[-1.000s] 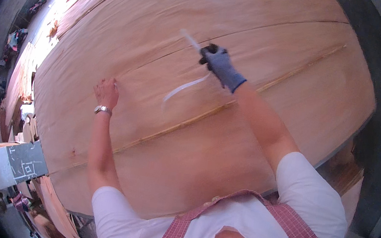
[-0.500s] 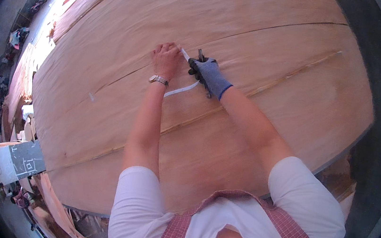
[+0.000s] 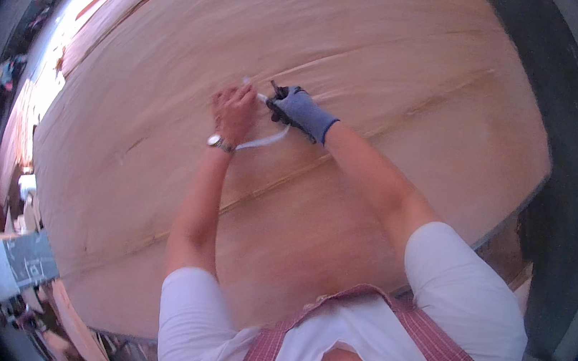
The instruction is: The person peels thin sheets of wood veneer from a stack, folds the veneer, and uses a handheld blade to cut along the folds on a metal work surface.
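A large sheet of light brown wood veneer (image 3: 343,209) with long seams spreads in front of me. My left hand (image 3: 234,110), bare and wearing a wristwatch (image 3: 220,142), rests on it with fingers bent together over a strip of white tape (image 3: 263,140). A short stretch of tape runs between my two hands, and a loose loop hangs from my right hand toward my left wrist. My right hand (image 3: 297,111), in a blue-grey glove with dark fingers, is closed around a slim dark hand tool (image 3: 274,87). The tool's exact kind is too blurred to tell.
More veneer sheets (image 3: 120,1) lie at the far left in bright light. A grey board (image 3: 30,260) with white markings stands at the left edge, above wood offcuts (image 3: 81,317). Dark floor (image 3: 566,214) borders the sheet on the right.
Both hands have shifted left and slightly nearer in the picture, the tape and dark tool with them. The whole view has also shifted a little. Both grips look unchanged.
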`<state>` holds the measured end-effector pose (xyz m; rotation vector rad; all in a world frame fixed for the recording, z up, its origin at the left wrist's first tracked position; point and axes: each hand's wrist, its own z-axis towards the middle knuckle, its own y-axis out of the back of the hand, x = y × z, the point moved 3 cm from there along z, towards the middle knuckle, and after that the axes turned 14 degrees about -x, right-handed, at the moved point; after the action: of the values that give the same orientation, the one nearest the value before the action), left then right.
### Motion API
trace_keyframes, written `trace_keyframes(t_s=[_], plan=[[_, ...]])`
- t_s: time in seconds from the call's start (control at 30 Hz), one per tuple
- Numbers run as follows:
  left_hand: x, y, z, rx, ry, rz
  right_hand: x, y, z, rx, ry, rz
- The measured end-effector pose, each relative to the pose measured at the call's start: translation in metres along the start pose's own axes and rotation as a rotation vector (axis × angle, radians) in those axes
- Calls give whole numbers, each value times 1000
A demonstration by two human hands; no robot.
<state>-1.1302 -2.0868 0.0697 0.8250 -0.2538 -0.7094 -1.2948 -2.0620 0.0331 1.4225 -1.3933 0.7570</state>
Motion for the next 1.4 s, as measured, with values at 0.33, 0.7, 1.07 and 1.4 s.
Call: trace_keyframes(t_s=[0.33,0.7,1.07,1.4], plan=[[-96,-46,89,349,172,290,-44,366,42,-410,36,54],[-334,-220,215,262,-78,-103,-132,398,156,-359,373,-325],[-375,-216,278,675,34,185,-113,767,53,-539,-42,158],[-625,-413,437,183,-170,-349,-121,887,138,-585,-75,-13]])
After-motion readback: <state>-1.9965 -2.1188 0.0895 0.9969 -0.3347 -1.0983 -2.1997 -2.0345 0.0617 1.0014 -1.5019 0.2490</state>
